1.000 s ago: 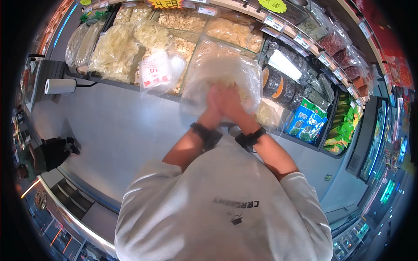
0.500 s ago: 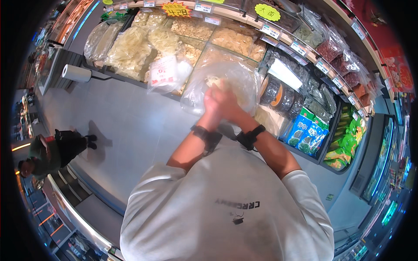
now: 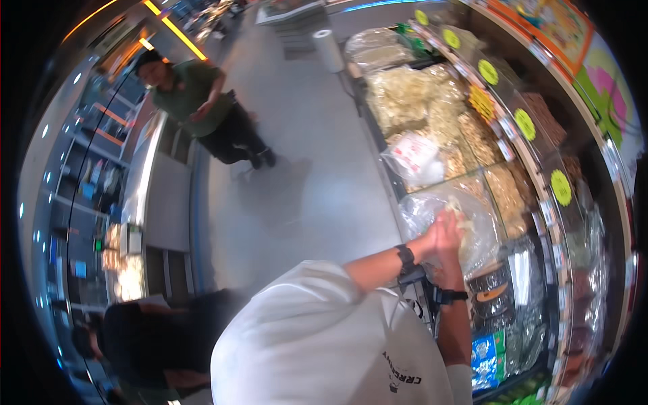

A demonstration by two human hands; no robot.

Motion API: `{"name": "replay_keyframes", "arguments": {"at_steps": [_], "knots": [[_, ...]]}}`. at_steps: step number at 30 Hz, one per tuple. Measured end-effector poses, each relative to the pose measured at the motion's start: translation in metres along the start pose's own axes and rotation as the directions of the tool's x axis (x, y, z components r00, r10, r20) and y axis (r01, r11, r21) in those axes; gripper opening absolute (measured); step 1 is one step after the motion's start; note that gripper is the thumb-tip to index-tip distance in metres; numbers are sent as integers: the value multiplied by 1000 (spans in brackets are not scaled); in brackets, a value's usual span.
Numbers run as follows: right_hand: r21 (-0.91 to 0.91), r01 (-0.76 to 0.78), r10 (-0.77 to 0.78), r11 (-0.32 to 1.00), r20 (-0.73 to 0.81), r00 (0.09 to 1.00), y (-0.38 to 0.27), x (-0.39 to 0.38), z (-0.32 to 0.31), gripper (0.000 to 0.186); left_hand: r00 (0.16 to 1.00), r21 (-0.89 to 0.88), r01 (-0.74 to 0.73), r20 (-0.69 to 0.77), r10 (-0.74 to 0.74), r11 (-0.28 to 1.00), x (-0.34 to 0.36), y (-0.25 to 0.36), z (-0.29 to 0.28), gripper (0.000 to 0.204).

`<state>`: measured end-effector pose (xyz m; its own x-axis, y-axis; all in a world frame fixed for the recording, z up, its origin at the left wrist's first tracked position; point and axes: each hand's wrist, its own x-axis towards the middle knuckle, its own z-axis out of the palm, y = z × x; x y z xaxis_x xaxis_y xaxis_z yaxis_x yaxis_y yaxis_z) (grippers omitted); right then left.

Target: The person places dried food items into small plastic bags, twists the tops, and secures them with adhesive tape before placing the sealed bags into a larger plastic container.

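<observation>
My left hand [image 3: 434, 237] and my right hand [image 3: 449, 247] are pressed together, fingers closed, over the display of dried goods at the right. Pale, thin dried food pieces [image 3: 458, 206] stick out past the fingertips; their exact kind is too small to tell. Under and around both hands spreads a clear plastic bag [image 3: 417, 210], resting on a bin. Whether any fingers also grip its film cannot be made out. Beside it lies a white bag with red print [image 3: 413, 154].
Bins of pale dried goods [image 3: 398, 94] run along the counter, with dark packets [image 3: 491, 297] and blue packets [image 3: 484, 361] nearer me. A bag roll [image 3: 328, 48] stands at the counter's edge. One person [image 3: 202, 108] stands in the aisle; another in black [image 3: 155, 344] is close at left.
My view has swung left, so the counter now lies on the right and a second person shows at lower left. My hands stay together over the clear bag.
</observation>
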<state>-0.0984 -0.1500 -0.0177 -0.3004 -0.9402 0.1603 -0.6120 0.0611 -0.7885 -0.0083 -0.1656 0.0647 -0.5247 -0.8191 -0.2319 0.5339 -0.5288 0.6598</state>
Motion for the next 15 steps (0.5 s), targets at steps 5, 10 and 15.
{"name": "replay_keyframes", "arguments": {"at_steps": [5, 10, 15], "knots": [[194, -462, 392, 865, 312, 865, -27, 5, -35, 54, 996, 14, -27, -84, 28, 1000, 59, -72, -48, 57], [212, -801, 706, 560, 383, 595, -17, 15, -58, 53, 953, 159, 300, -102, -287, 941, -2, -33, 22, 57], [347, -567, 338, 747, 536, 774, 6, 10, -59, 63, 962, 120, 264, -109, -252, 957, -20, -20, 17, 57]]}}
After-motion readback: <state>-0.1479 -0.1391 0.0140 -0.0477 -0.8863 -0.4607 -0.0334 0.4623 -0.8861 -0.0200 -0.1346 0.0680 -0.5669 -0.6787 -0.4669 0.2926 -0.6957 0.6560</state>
